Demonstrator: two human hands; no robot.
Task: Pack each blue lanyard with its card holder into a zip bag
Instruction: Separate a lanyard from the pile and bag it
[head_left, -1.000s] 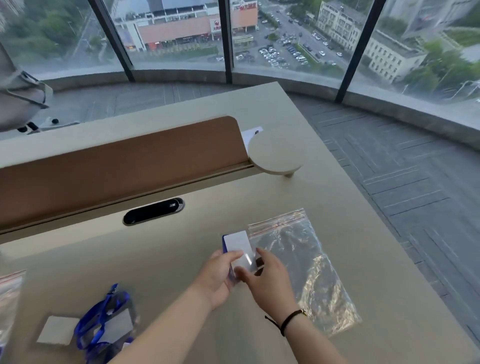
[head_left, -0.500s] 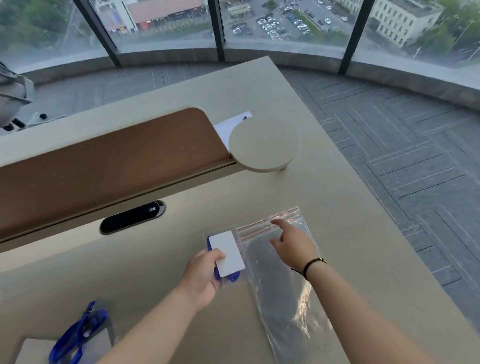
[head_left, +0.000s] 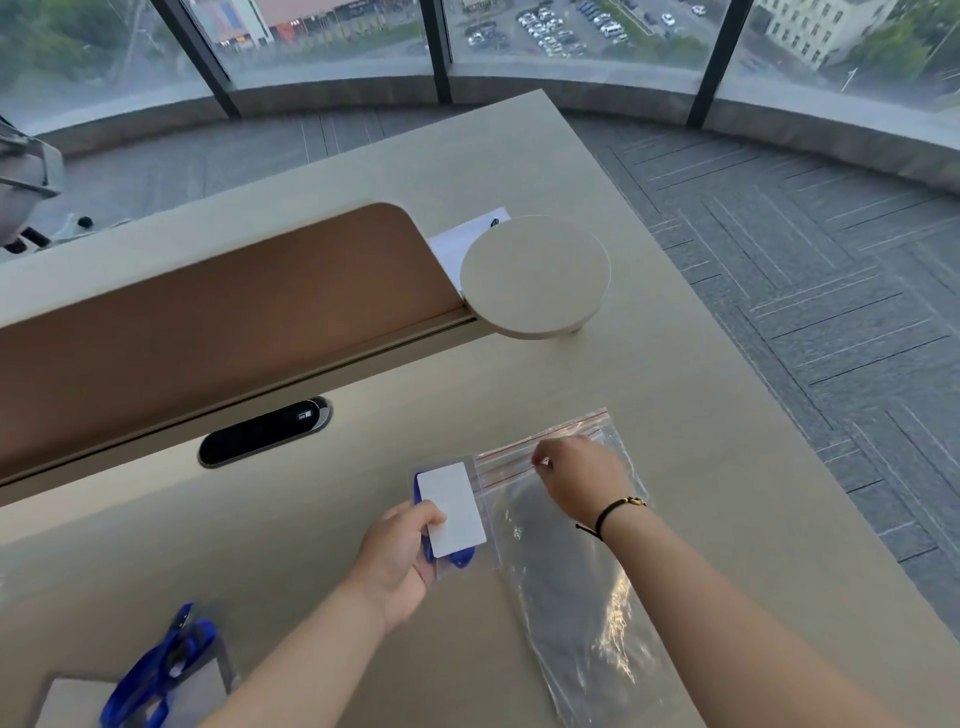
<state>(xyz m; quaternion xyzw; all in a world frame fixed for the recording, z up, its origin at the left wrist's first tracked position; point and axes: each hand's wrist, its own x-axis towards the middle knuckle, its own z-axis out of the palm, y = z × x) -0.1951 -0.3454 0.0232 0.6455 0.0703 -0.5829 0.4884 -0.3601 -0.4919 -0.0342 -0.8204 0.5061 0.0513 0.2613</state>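
A clear zip bag (head_left: 571, 571) with a red seal strip lies flat on the beige desk (head_left: 675, 364). My right hand (head_left: 582, 480) pinches the bag's top edge at the red strip. Just left of the bag's mouth, my left hand (head_left: 397, 553) grips a clear card holder (head_left: 452, 506) with a white card inside; a bundled blue lanyard (head_left: 460, 558) peeks out beneath it. A second blue lanyard (head_left: 156, 670) with its card holder lies at the lower left of the desk.
A brown divider panel (head_left: 208, 322) runs across the desk behind a black cable slot (head_left: 262, 431). A round raised disc (head_left: 535, 275) stands at the panel's right end with white paper (head_left: 462, 236) behind it. The desk's right edge drops to grey carpet.
My right hand left the card holder and moved up to the bag's seal strip, where it now pinches. My left hand keeps the holder just left of the bag's mouth.
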